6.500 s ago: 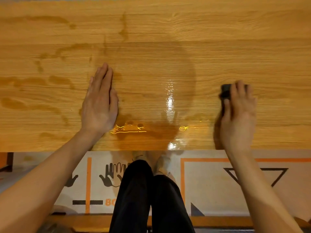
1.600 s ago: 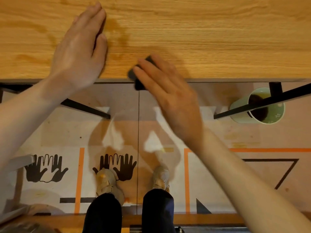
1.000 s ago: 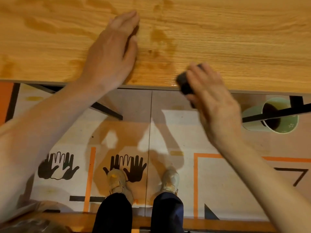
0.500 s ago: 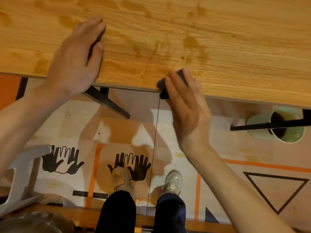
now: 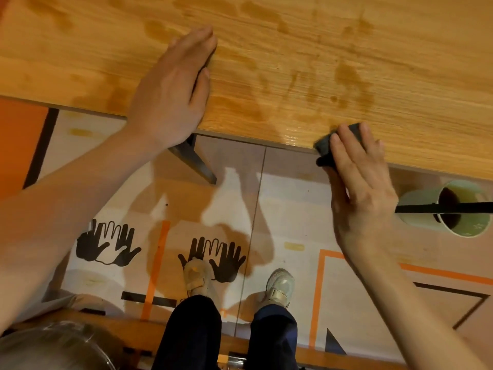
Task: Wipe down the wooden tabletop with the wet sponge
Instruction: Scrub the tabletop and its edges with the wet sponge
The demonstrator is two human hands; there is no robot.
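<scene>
The wooden tabletop (image 5: 346,49) fills the upper part of the head view and carries darker wet streaks (image 5: 346,76). A dark sponge (image 5: 324,148) sits on the table's near edge and partly hangs over it. My right hand (image 5: 360,188) holds the sponge, fingers laid over its top and thumb along its left side. A glossy wet patch lies just left of the sponge. My left hand (image 5: 173,94) rests flat on the tabletop further left, fingers straight and together, wrist over the edge.
On the floor under the table's right side stands a green cup (image 5: 450,209), crossed by a black frame bar (image 5: 440,208). A dark table leg (image 5: 194,158) slants down below my left hand. My legs and shoes stand on a printed floor mat (image 5: 293,209).
My right hand has slid the sponge to the right along the near edge, closer to the cup. My left hand has shifted a little to the right on the tabletop.
</scene>
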